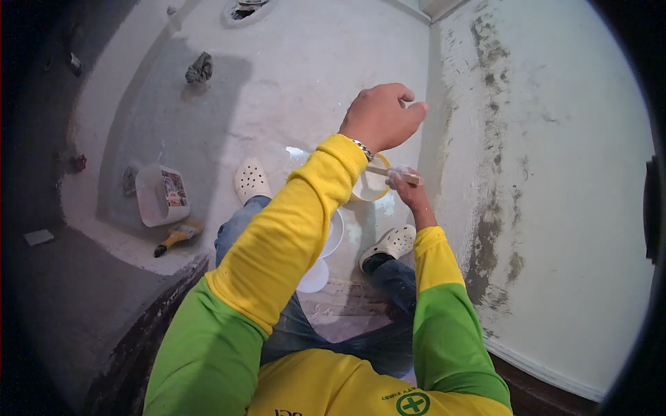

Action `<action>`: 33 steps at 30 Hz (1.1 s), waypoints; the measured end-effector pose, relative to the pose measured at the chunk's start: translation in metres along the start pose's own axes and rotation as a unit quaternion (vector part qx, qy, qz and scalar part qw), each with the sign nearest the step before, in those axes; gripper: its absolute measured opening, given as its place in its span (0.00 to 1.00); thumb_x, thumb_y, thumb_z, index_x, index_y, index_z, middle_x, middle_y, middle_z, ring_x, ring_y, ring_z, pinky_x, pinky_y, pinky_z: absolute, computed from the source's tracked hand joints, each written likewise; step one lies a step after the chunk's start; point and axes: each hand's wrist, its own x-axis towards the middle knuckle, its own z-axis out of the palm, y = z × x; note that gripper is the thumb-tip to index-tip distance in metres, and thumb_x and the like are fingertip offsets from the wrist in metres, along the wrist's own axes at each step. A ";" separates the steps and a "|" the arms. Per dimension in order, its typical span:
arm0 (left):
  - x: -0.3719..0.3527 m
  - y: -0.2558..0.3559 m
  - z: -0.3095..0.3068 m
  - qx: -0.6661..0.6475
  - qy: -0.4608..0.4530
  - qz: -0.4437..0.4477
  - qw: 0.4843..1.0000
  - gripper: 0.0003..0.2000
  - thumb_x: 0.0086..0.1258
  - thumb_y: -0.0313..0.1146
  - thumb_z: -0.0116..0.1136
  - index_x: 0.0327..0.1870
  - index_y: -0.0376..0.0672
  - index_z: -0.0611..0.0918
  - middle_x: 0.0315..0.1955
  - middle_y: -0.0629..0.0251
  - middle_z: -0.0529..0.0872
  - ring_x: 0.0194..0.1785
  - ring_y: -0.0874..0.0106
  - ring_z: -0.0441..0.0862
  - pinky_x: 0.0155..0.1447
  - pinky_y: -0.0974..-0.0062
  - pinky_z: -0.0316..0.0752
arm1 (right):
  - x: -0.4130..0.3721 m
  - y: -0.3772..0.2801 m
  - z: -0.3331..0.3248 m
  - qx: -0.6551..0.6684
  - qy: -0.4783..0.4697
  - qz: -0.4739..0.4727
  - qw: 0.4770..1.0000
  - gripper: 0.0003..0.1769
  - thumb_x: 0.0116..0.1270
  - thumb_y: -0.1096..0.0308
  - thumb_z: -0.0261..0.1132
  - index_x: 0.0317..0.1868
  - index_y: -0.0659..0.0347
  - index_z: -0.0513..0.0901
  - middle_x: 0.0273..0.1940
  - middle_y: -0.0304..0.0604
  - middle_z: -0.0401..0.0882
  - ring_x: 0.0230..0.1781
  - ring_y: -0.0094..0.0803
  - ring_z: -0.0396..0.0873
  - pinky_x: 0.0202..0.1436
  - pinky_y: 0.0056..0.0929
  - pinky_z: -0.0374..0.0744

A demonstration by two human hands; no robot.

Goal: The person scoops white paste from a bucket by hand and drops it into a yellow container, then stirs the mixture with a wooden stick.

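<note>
My left hand is raised in front of me, a chain bracelet at its wrist. Its fingers are loosely bent, with a gap between thumb and forefinger, and nothing shows in them. Lower and to the right, my right hand grips a flat wooden stick. That stick reaches left over a yellow-rimmed bucket, and my left wrist and sleeve cover part of it. Whether its far end touches the contents cannot be seen. Partly behind my left forearm are a white tub and a round white lid.
At left stand a white rectangular container and a brush with a yellow handle. A crumpled grey rag lies farther off, below a floor opening. A stained pale wall rises at right. My clogs flank the buckets.
</note>
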 end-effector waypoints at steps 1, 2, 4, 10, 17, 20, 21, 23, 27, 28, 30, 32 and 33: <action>0.000 0.000 0.000 -0.001 0.001 0.000 1.000 0.22 0.65 0.51 0.60 0.46 0.40 0.86 0.42 0.53 0.88 0.46 0.60 0.85 0.53 0.68 0.78 | -0.004 -0.009 -0.004 0.043 -0.043 0.037 0.997 0.10 0.67 0.68 0.66 0.43 0.67 0.84 0.33 0.43 0.84 0.31 0.29 0.84 0.35 0.28 0.83; 0.000 -0.001 -0.002 -0.001 0.005 -0.004 1.000 0.22 0.65 0.51 0.60 0.46 0.40 0.86 0.42 0.53 0.88 0.46 0.60 0.85 0.53 0.68 0.78 | -0.006 -0.017 -0.004 0.085 -0.089 0.076 0.989 0.10 0.67 0.68 0.66 0.42 0.67 0.84 0.33 0.42 0.84 0.32 0.28 0.84 0.36 0.28 0.83; 0.000 -0.001 -0.003 0.004 -0.005 0.000 1.000 0.22 0.65 0.51 0.60 0.46 0.40 0.86 0.42 0.53 0.88 0.47 0.59 0.85 0.54 0.67 0.78 | 0.000 -0.002 -0.014 0.010 -0.090 0.096 0.991 0.13 0.69 0.67 0.63 0.47 0.67 0.84 0.38 0.41 0.84 0.34 0.31 0.85 0.38 0.29 0.84; 0.003 0.002 -0.002 0.012 -0.008 -0.003 1.000 0.22 0.65 0.51 0.60 0.47 0.39 0.86 0.43 0.54 0.88 0.47 0.60 0.85 0.55 0.68 0.78 | -0.014 -0.016 -0.022 -0.010 -0.116 0.084 0.990 0.13 0.70 0.64 0.64 0.45 0.67 0.84 0.39 0.43 0.84 0.33 0.31 0.85 0.37 0.30 0.83; 0.003 0.003 0.002 -0.012 -0.003 0.000 1.000 0.23 0.65 0.51 0.60 0.48 0.39 0.85 0.43 0.54 0.88 0.48 0.60 0.85 0.55 0.68 0.78 | -0.021 -0.008 -0.012 -0.013 -0.054 0.037 0.998 0.11 0.68 0.66 0.66 0.43 0.66 0.84 0.34 0.43 0.84 0.31 0.28 0.83 0.36 0.26 0.83; 0.001 0.004 0.001 -0.008 -0.012 -0.005 1.000 0.23 0.65 0.51 0.60 0.48 0.38 0.85 0.43 0.53 0.88 0.48 0.60 0.85 0.55 0.68 0.78 | -0.018 -0.008 -0.018 0.037 -0.086 0.115 0.989 0.10 0.67 0.67 0.67 0.44 0.66 0.84 0.33 0.41 0.85 0.29 0.26 0.83 0.35 0.26 0.82; -0.001 0.006 0.000 -0.010 -0.011 -0.003 1.000 0.23 0.65 0.51 0.60 0.48 0.38 0.85 0.43 0.53 0.88 0.48 0.60 0.85 0.55 0.68 0.78 | -0.014 -0.005 -0.017 0.007 -0.052 0.099 0.994 0.11 0.67 0.67 0.67 0.44 0.66 0.84 0.34 0.41 0.85 0.30 0.27 0.83 0.35 0.26 0.82; 0.000 0.007 -0.001 -0.013 -0.009 0.001 1.000 0.23 0.65 0.51 0.60 0.48 0.38 0.85 0.43 0.53 0.88 0.47 0.60 0.85 0.55 0.68 0.78 | -0.012 -0.005 -0.010 -0.004 -0.002 0.034 0.999 0.11 0.68 0.66 0.67 0.44 0.65 0.84 0.34 0.41 0.85 0.31 0.27 0.83 0.35 0.26 0.82; 0.002 0.005 0.001 -0.012 -0.009 0.002 1.000 0.23 0.65 0.51 0.60 0.48 0.39 0.85 0.44 0.53 0.88 0.49 0.59 0.85 0.55 0.68 0.78 | -0.018 -0.024 -0.001 -0.008 -0.105 -0.004 0.994 0.11 0.68 0.66 0.65 0.44 0.66 0.84 0.33 0.42 0.85 0.29 0.29 0.83 0.35 0.28 0.82; 0.001 0.005 0.002 -0.007 -0.011 0.003 1.000 0.23 0.65 0.51 0.60 0.48 0.39 0.85 0.44 0.53 0.88 0.49 0.59 0.85 0.56 0.68 0.78 | -0.017 -0.022 -0.006 -0.008 -0.105 -0.001 0.994 0.11 0.68 0.66 0.65 0.44 0.66 0.84 0.33 0.42 0.85 0.29 0.29 0.83 0.35 0.28 0.82; 0.000 0.006 0.001 -0.013 -0.012 0.000 1.000 0.23 0.65 0.51 0.60 0.48 0.39 0.85 0.43 0.53 0.88 0.49 0.59 0.85 0.55 0.68 0.78 | -0.012 -0.018 -0.016 -0.025 -0.077 0.123 0.989 0.11 0.68 0.66 0.65 0.44 0.66 0.84 0.33 0.43 0.85 0.30 0.29 0.83 0.35 0.29 0.82; 0.000 0.009 0.001 -0.018 -0.010 0.002 1.000 0.23 0.65 0.51 0.60 0.48 0.39 0.85 0.43 0.53 0.88 0.48 0.59 0.85 0.55 0.67 0.78 | -0.009 -0.007 -0.012 -0.037 -0.054 0.096 0.993 0.11 0.69 0.67 0.64 0.44 0.67 0.84 0.35 0.41 0.83 0.32 0.28 0.83 0.36 0.27 0.83; 0.000 0.011 0.000 -0.027 -0.024 -0.007 0.999 0.24 0.64 0.52 0.60 0.50 0.40 0.85 0.46 0.52 0.87 0.51 0.56 0.84 0.58 0.65 0.77 | -0.010 -0.003 -0.007 -0.071 -0.053 0.025 0.996 0.11 0.69 0.67 0.64 0.44 0.67 0.83 0.35 0.41 0.83 0.32 0.27 0.83 0.36 0.27 0.83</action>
